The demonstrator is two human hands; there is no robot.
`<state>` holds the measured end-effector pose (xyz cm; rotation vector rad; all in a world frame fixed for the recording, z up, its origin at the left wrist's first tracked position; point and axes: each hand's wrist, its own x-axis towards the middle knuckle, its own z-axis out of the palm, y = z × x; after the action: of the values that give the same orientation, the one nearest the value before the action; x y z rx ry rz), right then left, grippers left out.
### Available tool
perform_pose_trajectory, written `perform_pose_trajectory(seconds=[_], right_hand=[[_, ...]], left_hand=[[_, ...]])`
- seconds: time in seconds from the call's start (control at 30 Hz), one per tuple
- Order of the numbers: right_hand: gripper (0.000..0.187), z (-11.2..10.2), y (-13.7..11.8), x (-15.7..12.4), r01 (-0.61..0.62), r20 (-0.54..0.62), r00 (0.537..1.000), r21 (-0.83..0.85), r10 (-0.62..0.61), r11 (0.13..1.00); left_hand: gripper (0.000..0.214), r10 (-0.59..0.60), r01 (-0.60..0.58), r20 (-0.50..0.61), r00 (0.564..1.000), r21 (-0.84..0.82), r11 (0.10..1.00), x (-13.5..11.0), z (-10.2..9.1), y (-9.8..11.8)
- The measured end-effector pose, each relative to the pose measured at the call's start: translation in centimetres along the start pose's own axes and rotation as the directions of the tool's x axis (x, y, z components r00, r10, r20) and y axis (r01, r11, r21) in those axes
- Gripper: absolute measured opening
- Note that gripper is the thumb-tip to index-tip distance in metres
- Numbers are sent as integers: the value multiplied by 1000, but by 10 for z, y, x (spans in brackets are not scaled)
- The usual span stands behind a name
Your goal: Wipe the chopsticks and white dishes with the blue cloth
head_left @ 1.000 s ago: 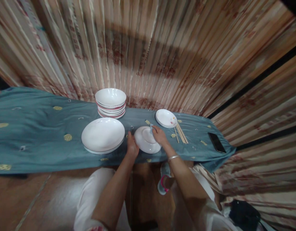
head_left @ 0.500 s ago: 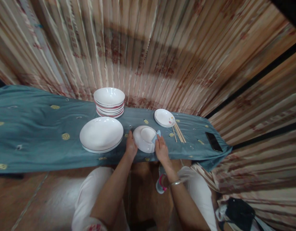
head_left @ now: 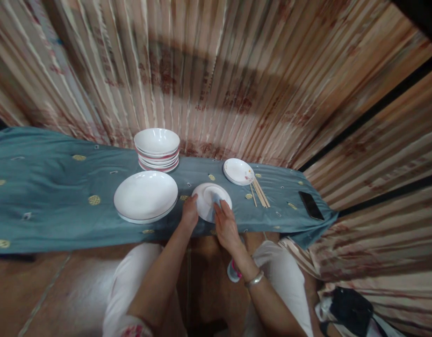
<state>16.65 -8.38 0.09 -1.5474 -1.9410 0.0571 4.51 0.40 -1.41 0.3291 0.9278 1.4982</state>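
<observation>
Left hand [head_left: 190,213] pinches the left rim of the plate [head_left: 223,191], thumb on top. Right hand [head_left: 227,229] has fingers close together, holding the blue cloth [head_left: 216,201] against the plate's face. Plate is near the front edge of the counter [head_left: 61,196]. Big dishes [head_left: 146,192], stacked, sit left of it, also near the front edge. Bowls [head_left: 157,140] stacked at the back edge. Small plates [head_left: 239,171] toward the back edge, chopsticks [head_left: 261,193] just beside. Phone [head_left: 311,206] near the right end.
</observation>
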Motion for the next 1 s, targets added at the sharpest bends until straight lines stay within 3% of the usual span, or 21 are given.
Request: perform_pose_trajectory(seconds=[0.27, 0.47, 1.0], right_hand=[[42, 3, -9, 22, 96, 66, 993, -31, -94, 995], [43, 9, -9, 46, 84, 133, 988, -43, -78, 996], [40, 13, 20, 73, 69, 94, 994, -111, -59, 991]], left_hand=[[16, -81, 81, 6, 997, -18, 997, -8, 3, 9], [13, -109, 109, 13, 994, -44, 993, -13, 6, 14], [16, -121, 119, -18, 993, -75, 990, -13, 8, 15]])
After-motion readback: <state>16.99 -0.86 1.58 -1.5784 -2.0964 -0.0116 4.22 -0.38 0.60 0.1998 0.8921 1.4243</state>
